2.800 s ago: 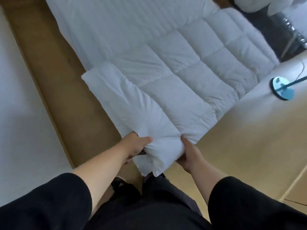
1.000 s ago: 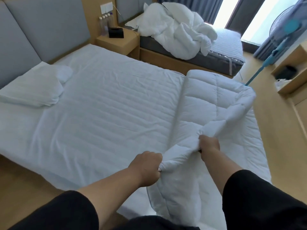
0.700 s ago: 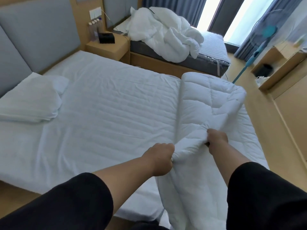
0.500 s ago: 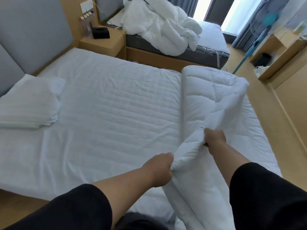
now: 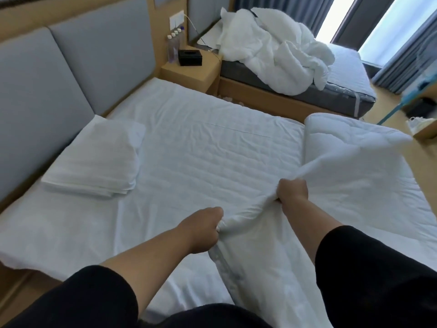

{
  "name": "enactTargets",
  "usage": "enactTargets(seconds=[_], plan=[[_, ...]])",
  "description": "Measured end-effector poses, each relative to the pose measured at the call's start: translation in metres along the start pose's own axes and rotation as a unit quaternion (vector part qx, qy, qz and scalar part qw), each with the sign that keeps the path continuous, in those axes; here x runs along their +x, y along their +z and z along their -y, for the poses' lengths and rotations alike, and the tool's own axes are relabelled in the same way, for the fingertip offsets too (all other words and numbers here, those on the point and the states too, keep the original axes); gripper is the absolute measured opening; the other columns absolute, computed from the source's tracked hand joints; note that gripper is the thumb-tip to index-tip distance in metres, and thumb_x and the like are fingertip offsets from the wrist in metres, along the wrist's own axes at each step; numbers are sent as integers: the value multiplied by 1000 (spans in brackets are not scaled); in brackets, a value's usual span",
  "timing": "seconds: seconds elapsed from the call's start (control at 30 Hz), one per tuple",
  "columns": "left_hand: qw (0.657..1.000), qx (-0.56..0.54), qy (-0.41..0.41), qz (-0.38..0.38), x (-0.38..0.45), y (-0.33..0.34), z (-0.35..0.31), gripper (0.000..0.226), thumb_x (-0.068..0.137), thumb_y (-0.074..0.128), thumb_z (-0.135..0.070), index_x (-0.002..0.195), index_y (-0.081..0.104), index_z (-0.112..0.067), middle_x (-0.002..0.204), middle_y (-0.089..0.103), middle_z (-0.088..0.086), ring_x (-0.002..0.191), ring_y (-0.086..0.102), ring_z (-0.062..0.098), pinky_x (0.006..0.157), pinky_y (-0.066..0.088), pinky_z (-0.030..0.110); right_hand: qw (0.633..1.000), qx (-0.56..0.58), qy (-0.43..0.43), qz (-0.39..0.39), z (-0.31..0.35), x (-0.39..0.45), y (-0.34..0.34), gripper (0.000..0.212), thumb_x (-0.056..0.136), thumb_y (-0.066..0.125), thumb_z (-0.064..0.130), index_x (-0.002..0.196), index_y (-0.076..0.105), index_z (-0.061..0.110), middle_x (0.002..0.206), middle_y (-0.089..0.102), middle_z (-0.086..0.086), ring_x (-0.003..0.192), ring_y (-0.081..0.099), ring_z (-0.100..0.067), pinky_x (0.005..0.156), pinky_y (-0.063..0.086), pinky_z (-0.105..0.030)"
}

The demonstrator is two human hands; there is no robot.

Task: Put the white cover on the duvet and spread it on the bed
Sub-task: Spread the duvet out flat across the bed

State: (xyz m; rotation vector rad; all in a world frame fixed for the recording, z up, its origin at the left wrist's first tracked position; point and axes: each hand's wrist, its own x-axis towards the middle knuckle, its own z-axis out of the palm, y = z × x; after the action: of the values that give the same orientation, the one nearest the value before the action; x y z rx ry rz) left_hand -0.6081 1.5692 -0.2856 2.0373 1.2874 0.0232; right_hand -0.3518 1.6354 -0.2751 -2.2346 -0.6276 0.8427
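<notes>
Quilted white duvet (image 5: pixel 350 147) folded at the bed's (image 5: pixel 201 147) 3 o'clock side, edge gathered in both fists.
Left hand (image 5: pixel 201 229) and right hand (image 5: pixel 292 189) curl tight on its puffy hem; a soft flat pillow (image 5: pixel 94 162) lies at 9 o'clock.

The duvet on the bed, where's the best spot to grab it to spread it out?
By its near corner edge, from the foot side, where the left hand and right hand pinch it. The duvet lies folded on the bed, so this loose corner probably peels open.
</notes>
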Motion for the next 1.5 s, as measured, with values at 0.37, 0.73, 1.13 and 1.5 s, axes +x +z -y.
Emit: enactTargets(seconds=[0.37,0.73,1.13,1.5], plan=[[999,-32,9,41,-49,-52,225,14,80,43,-1,79,37,-15,82,48,4,69,39,19,63,36,37,999,-48,-2,-6,67,-117,206,42,99,43,7,140,35,1,110,53,-12,88,47,-25,77,37,-28],[998,-10,-24,51,-105,-83,341,17,80,47,-14,72,33,-21,75,46,-5,68,42,15,57,31,26,989,-34,-36,136,76,-178,303,43,92,55,18,132,43,11,99,59,-5,89,64,-29,82,59,-46],[962,170,104,187,-43,-40,246,16,94,55,-40,91,45,-28,93,48,-11,85,49,13,70,39,27,975,-73,74,194,-67,-194,158,17,92,61,18,108,63,15,97,72,-7,78,71,-13,76,59,-34],[890,261,271,259,-7,110,-30,27,97,51,-34,74,38,-29,81,48,-10,67,42,8,60,33,23,986,75,144,40,-241,-213,-85,18,92,58,21,109,62,18,98,72,-3,86,71,-13,83,59,-36]])
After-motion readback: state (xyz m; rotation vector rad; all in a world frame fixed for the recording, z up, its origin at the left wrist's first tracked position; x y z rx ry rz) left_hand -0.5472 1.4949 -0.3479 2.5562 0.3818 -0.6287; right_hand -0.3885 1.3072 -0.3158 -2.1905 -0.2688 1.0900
